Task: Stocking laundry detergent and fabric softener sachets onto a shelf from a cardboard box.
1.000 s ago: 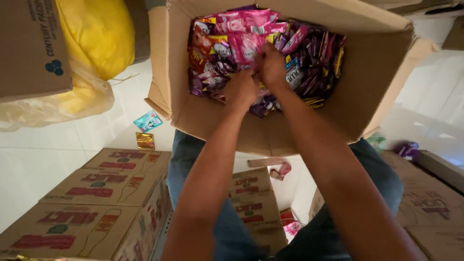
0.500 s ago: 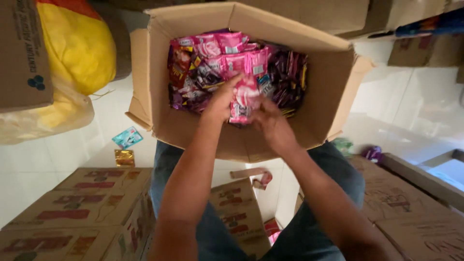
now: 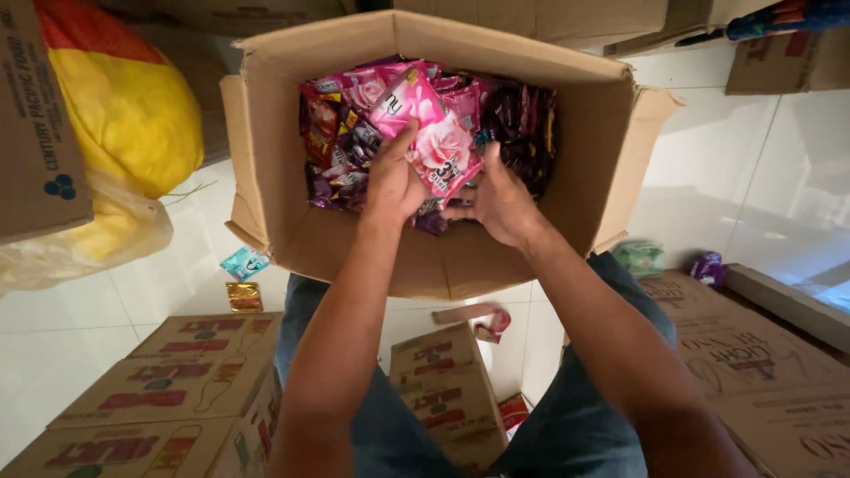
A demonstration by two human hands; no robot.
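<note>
Inside the open cardboard box (image 3: 283, 177) on the person's lap, both hands work among a heap of sachets (image 3: 518, 119). Left hand (image 3: 396, 181) pinches a strip of pink sachets (image 3: 431, 137), thumb on its face, lifted over the pile. Right hand (image 3: 500, 196) sits just beside it, fingers curled under the strip's lower end; whether it grips cannot be told. Fingertips of both are hidden behind packets.

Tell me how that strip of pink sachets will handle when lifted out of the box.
The pink sachet strip looks thin and glossy, so probably floppy and somewhat slippery. The left hand grips it while the right hand is beside it, suggesting it is light. Flat, so unlikely to roll.
</note>
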